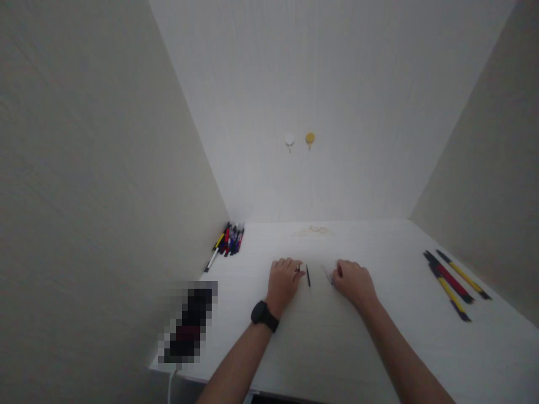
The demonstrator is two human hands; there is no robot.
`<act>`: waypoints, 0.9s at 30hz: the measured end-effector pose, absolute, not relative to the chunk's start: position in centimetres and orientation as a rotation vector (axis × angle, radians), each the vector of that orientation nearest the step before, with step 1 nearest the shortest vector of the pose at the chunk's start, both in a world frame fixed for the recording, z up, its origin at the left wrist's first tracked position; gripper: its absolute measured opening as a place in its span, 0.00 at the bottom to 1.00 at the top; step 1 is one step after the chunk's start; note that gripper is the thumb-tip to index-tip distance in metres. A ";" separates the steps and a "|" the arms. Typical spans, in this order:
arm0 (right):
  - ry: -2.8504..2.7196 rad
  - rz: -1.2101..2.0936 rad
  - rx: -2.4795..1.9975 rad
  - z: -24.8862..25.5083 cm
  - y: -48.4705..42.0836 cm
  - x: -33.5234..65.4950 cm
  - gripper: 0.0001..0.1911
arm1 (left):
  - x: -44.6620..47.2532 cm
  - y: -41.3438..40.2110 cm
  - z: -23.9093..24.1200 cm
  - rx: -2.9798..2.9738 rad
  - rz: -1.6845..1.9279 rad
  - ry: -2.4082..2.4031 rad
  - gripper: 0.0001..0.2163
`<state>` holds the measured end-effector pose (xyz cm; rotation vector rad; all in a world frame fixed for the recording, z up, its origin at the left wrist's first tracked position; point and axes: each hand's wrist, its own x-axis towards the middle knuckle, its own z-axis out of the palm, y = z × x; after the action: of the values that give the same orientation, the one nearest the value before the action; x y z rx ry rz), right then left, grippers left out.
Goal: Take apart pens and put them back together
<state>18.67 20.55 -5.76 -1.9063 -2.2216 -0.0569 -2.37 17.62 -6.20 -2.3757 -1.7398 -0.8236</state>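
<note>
Above the white table, my left hand (286, 281), with a black watch on its wrist, has thumb and finger pinched around a small dark piece (298, 269), too small to name. Just right of those fingers a thin black stick (308, 275), like a pen part, lies on the table. My right hand (353, 284) is curled, its fingers closed at the end of a thin, pale, blurred pen-like piece (328, 275) with a darker lower end. A gap separates the two hands, and the black stick lies between them.
Several pens and markers (229, 240) are heaped at the back left by the wall. Several yellow, red and black pens (452, 280) lie at the right. A pixelated dark object (189, 325) is at the front left. Two hooks (310, 138) are on the back wall.
</note>
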 end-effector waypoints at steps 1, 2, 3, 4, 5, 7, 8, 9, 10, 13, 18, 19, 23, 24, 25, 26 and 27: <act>-2.217 -0.050 -1.909 -5.8 20.6 18.7 0.10 | -2.4 17.6 -6.2 -2.390 -0.834 -1.748 0.10; -2.215 -0.041 -1.910 -5.8 20.6 18.7 0.10 | -2.4 17.7 -6.2 -2.405 -0.841 -1.753 0.11; -2.212 -0.031 -1.911 -5.8 20.7 18.7 0.10 | -2.4 17.7 -6.2 -2.414 -0.846 -1.758 0.11; -2.207 -0.022 -1.912 -5.9 20.7 18.8 0.10 | -2.4 17.7 -6.2 -2.423 -0.846 -1.762 0.12; -2.202 -0.017 -1.910 -5.9 20.8 18.8 0.10 | -2.4 17.7 -6.2 -2.429 -0.845 -1.765 0.12; -2.194 -0.012 -1.907 -6.0 20.8 18.8 0.09 | -2.4 17.7 -6.1 -2.453 -0.838 -1.761 0.13; -2.190 -0.012 -1.907 -6.0 20.8 18.8 0.09 | -2.4 17.7 -6.1 -2.469 -0.832 -1.756 0.12; -2.186 -0.013 -1.907 -6.0 20.8 18.8 0.10 | -2.4 17.7 -6.1 -2.488 -0.821 -1.753 0.12; -2.183 -0.015 -1.906 -6.1 20.8 18.8 0.10 | -2.4 17.6 -6.0 -2.504 -0.807 -1.752 0.11; -2.175 -0.025 -1.899 -6.1 20.8 18.8 0.10 | -2.3 17.5 -6.0 -2.511 -0.762 -1.766 0.10; -2.178 -0.015 -1.901 -6.0 20.8 18.9 0.11 | -2.4 17.5 -6.2 -2.474 -0.772 -1.760 0.09; -2.179 -0.010 -1.901 -5.9 20.8 18.9 0.11 | -2.4 17.6 -6.2 -2.479 -0.770 -1.751 0.09; -2.194 -0.006 -1.902 -5.9 20.8 19.0 0.10 | -2.4 17.6 -6.4 -2.477 -0.771 -1.739 0.09; -2.201 -0.009 -1.903 -5.9 20.8 19.0 0.10 | -2.4 17.6 -6.5 -2.473 -0.775 -1.740 0.09; -2.208 -0.011 -1.904 -6.0 20.9 19.0 0.10 | -2.4 17.6 -6.5 -2.472 -0.779 -1.739 0.08; -2.214 -0.015 -1.905 -6.0 20.9 19.0 0.10 | -2.4 17.7 -6.5 -2.478 -0.780 -1.738 0.08; -2.219 -0.019 -1.906 -6.1 20.9 19.0 0.10 | -2.4 17.7 -6.5 -2.485 -0.779 -1.739 0.07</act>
<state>19.03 20.93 -6.08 -1.9060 -2.2189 -0.0189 -2.42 17.66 -6.50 -2.4852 -1.7389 -0.7793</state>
